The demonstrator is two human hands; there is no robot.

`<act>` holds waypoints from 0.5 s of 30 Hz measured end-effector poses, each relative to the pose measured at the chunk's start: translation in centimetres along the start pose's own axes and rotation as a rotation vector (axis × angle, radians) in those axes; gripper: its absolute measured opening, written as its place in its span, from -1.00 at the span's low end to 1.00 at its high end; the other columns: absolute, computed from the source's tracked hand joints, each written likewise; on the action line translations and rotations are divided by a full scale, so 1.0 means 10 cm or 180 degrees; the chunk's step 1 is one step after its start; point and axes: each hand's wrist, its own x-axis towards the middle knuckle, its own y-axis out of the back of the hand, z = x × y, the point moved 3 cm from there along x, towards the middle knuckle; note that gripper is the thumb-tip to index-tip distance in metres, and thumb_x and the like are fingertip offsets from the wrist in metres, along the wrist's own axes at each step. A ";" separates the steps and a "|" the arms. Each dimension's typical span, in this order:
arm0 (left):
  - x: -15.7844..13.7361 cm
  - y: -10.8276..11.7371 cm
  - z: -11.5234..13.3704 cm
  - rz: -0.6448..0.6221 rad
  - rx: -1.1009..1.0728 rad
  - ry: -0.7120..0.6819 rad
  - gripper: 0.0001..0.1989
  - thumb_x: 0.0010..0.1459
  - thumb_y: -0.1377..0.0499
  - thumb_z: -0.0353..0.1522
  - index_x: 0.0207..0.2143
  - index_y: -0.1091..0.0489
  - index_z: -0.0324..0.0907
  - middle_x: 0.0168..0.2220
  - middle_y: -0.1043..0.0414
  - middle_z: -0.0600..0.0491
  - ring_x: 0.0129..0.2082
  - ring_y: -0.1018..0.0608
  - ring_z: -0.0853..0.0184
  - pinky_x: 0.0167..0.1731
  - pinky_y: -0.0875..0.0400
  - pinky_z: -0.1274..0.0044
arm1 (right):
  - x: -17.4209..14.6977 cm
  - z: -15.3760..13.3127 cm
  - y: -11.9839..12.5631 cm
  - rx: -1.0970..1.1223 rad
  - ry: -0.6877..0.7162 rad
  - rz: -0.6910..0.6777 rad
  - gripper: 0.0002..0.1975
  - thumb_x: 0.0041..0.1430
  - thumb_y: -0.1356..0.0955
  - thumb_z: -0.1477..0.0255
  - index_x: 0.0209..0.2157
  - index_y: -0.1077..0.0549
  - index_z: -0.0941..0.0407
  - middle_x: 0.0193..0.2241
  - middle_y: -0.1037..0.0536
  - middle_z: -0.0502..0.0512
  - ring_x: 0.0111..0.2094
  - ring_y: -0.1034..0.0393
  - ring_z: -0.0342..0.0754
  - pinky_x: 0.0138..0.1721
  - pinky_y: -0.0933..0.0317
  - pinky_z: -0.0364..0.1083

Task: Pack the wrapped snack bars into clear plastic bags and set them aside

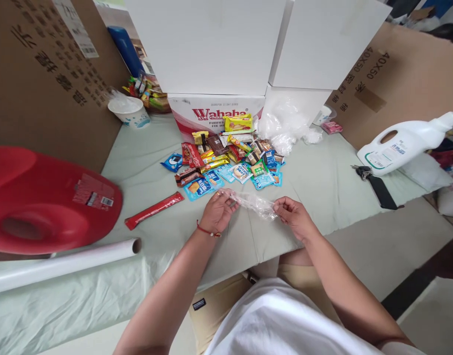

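A clear plastic bag stretches between my two hands, just above the near part of the table. Its left end is pinched in my left hand, which has a red cord bracelet at the wrist. My right hand grips the other end between thumb and fingers. Just beyond the hands lies a pile of wrapped snacks, with blue sachets along its near edge. One long red stick packet lies apart to the left.
Crumpled clear plastic bags lie behind the pile, against white boxes. A red jug and a white roll occupy the left. On the right are a white detergent bottle and keys with a black strap. A paper cup stands back left.
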 end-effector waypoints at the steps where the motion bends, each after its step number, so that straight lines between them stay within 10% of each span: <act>1: 0.01 0.00 0.00 -0.0017 -0.0074 -0.0024 -0.76 -0.01 -0.40 -0.38 -0.34 -0.39 -0.15 -0.32 -0.51 0.10 -0.36 -0.55 0.40 -0.24 -0.52 0.46 | 0.00 0.00 0.01 -0.0034 0.0026 0.0025 -0.62 -0.05 -0.57 0.08 -0.40 -0.54 0.09 -0.55 -0.48 -0.05 -0.58 -0.08 -0.20 -0.55 0.08 -0.15; 6: 0.02 -0.02 -0.01 0.0030 -0.0076 -0.0326 -0.80 -0.06 -0.32 -0.45 -0.34 -0.40 -0.14 -0.26 -0.49 0.06 -0.28 -0.55 0.35 -0.23 -0.47 0.49 | 0.00 0.08 0.04 0.0144 -0.0047 0.0215 -0.62 -0.08 -0.58 0.11 -0.39 -0.53 0.09 -0.57 -0.44 -0.07 -0.59 -0.03 -0.21 -0.55 0.12 -0.15; 10: -0.13 -0.09 0.10 0.0211 0.1297 -0.1554 -0.43 -0.19 -0.38 -0.50 -0.05 -0.44 -0.07 0.04 -0.42 0.00 0.05 -0.49 0.20 0.06 -0.39 0.41 | 0.02 0.09 0.07 0.0290 -0.0025 0.0248 -0.63 -0.08 -0.58 0.13 -0.37 -0.53 0.08 -0.57 -0.42 -0.09 -0.59 -0.01 -0.22 -0.55 0.12 -0.15; 15: -0.39 -0.29 0.17 -0.0085 0.2699 -0.2590 -0.36 -0.13 -0.44 -0.43 0.07 -0.47 -0.03 0.33 -0.26 -0.10 0.45 -0.08 -0.08 0.43 0.32 0.11 | 0.02 0.00 0.08 0.0072 0.0119 0.0027 -0.65 -0.05 -0.57 0.11 -0.37 -0.56 0.08 -0.56 -0.42 -0.07 -0.56 -0.06 -0.20 -0.53 0.09 -0.15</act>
